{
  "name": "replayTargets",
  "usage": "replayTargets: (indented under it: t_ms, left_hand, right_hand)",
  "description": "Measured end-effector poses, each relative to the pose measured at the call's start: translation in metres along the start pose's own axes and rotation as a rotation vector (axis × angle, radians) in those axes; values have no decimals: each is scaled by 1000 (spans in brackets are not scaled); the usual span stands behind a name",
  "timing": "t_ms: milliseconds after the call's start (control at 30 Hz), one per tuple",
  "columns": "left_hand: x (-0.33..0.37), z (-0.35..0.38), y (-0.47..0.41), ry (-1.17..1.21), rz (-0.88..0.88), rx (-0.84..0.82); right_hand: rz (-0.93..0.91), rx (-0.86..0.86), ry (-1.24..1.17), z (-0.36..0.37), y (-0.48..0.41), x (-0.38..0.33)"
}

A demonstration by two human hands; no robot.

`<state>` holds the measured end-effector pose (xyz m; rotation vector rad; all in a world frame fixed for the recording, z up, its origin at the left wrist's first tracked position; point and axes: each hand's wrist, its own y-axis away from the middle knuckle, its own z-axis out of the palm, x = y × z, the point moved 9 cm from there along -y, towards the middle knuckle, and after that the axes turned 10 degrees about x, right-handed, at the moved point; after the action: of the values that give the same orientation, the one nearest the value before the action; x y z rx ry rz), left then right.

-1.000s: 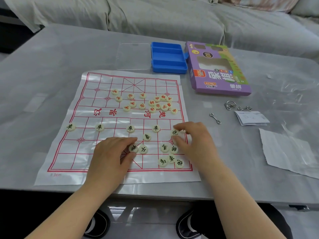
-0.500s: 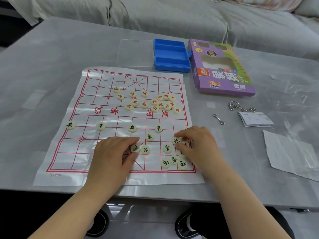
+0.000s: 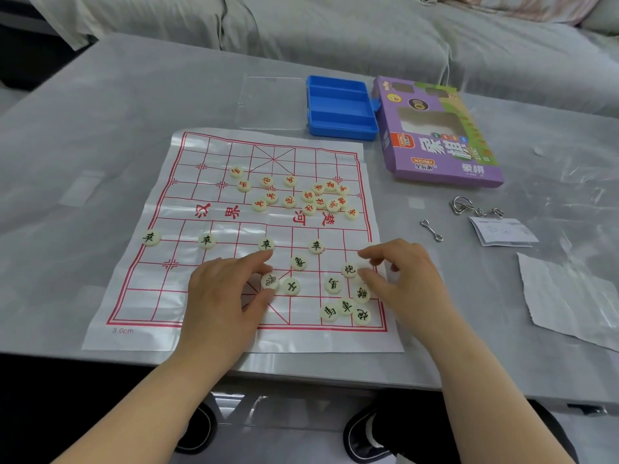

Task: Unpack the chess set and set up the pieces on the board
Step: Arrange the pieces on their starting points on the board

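The white chess sheet with a red grid lies flat on the grey table. Several red-lettered pieces are scattered on its far half. Black-lettered pawns stand in a row near the river line. More black pieces are bunched at the near right corner. My left hand pinches one black piece between index finger and thumb at the near centre. My right hand hovers at the board's right edge, its thumb tip touching another black piece, its index finger just beyond it.
A blue tray, a clear lid and the purple game box lie beyond the board. Metal ring puzzles, a hook and paper sheets are to the right. A sofa runs behind the table.
My right hand slid its black piece a short way toward me from the pawn row, then loosened around it. My left hand stayed on its piece.
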<state>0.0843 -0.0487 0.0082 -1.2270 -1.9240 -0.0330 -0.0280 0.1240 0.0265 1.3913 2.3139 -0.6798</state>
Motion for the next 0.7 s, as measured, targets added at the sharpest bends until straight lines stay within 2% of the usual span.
replayTargets:
  t_ms: [100, 167, 233, 433, 700]
  left_hand:
    - [-3, -5, 0, 18, -47, -12]
    - [3, -11, 1, -53, 56, -26]
    - [-3, -17, 2, -100, 54, -45]
    - [-23, -28, 18, -78, 49, -100]
    - [-11, -31, 27, -129, 199, -15]
  right_hand:
    - [31, 42, -7, -7, 14, 5]
    - [45, 44, -10, -6, 24, 9]
    - [46, 66, -11, -3, 34, 12]
    - [48, 291, 48, -4, 70, 8]
    - [45, 331, 41, -3, 74, 1]
